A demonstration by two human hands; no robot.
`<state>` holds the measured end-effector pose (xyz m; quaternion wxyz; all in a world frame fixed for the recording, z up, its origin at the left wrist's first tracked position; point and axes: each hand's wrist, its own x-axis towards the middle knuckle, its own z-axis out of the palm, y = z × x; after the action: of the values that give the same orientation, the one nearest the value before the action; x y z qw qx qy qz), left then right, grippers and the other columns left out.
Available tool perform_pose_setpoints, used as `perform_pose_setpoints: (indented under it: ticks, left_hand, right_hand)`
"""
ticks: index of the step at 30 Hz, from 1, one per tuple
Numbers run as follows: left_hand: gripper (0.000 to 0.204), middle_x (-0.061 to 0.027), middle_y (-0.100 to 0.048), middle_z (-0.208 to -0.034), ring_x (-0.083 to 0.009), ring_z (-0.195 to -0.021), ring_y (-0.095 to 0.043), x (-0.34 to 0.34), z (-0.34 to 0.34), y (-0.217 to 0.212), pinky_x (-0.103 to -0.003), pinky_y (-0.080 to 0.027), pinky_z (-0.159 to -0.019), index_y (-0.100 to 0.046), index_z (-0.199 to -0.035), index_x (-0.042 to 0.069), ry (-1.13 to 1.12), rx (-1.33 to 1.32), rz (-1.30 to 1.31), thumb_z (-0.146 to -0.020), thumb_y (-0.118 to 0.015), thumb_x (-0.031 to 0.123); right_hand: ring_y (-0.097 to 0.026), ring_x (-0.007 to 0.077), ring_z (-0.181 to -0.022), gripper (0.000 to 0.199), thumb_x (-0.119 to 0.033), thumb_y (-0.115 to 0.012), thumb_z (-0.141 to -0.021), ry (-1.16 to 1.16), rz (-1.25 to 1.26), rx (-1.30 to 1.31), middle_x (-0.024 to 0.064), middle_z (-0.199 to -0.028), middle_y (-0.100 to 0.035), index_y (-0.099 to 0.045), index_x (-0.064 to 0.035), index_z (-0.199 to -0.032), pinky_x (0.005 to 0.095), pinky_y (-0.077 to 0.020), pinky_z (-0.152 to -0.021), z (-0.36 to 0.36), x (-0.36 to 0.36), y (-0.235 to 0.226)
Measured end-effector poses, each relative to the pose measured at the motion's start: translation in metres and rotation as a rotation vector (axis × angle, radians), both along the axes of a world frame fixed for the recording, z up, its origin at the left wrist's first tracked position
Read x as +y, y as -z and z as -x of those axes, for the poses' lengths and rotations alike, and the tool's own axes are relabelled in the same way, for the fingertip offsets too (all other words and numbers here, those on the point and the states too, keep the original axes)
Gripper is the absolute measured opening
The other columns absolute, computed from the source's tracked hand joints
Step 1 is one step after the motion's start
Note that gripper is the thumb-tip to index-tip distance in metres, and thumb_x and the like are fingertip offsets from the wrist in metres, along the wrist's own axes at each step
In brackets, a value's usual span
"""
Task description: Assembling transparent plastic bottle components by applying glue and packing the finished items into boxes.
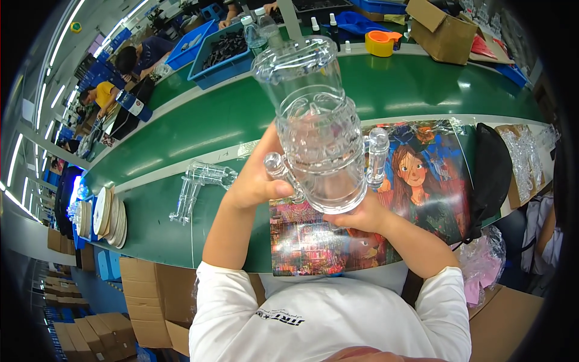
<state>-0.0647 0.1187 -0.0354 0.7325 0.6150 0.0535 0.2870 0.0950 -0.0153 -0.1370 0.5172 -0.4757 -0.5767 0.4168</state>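
Both my hands hold up a clear plastic vessel (319,142) with a wide flared rim, a ridged round body and a stubby knobbed arm on each side. My left hand (258,178) is closed round its left side, thumb by the left arm, with most fingers hidden behind the body. At the base, my right hand (363,214) grips from below and the right. Under my hands lies a glossy mat (313,247) printed with a cartoon figure. Left of my left forearm, a clear gun-shaped plastic piece (196,184) rests on the green table.
A raised green bench (416,90) runs across behind, bearing a blue crate (208,75) of dark parts, orange tape (381,43) and a cardboard box (443,30). Spools (110,217) stand at left, a black bag (488,175) at right. Other people work at far left.
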Motion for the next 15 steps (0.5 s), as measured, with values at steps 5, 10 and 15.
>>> perform_pose_setpoints:
  ticks: [5,10,15]
  left_hand:
    - [0.123,-0.0246,-0.033,-0.139,-0.0423,-0.126,-0.035,0.005,-0.008,-0.015,-0.053,-0.037,-0.099,-0.023,-0.139,-0.001,0.115,-0.141,-0.059,-0.052,-0.073,0.07]
    - [0.113,-0.0288,-0.035,-0.135,-0.0413,-0.125,-0.038,0.022,-0.017,-0.009,-0.051,-0.031,-0.104,-0.015,-0.142,0.002,0.311,-0.324,0.059,-0.062,-0.075,0.056]
    - [0.087,-0.0241,-0.045,-0.126,-0.0409,-0.12,-0.044,0.034,-0.017,0.001,-0.05,-0.037,-0.101,-0.025,-0.138,0.007,0.156,-0.347,0.174,-0.073,-0.065,0.05]
  right_hand:
    - [-0.055,0.0168,-0.107,0.057,-0.019,-0.076,-0.072,-0.116,0.077,0.13,0.0087,-0.116,-0.059,-0.051,-0.0038,-0.121,0.0317,-0.0412,-0.095,0.006,0.002,0.006]
    - [-0.056,0.0175,-0.105,0.058,-0.021,-0.075,-0.074,-0.246,0.137,0.102,0.0094,-0.115,-0.059,-0.048,-0.0039,-0.123,0.0324,-0.0412,-0.093,0.007,0.002,-0.005]
    - [-0.06,0.0189,-0.095,0.054,-0.016,-0.071,-0.077,-0.467,0.365,0.341,0.0125,-0.103,-0.063,-0.044,-0.003,-0.122,0.0348,-0.0435,-0.089,0.01,0.004,-0.013]
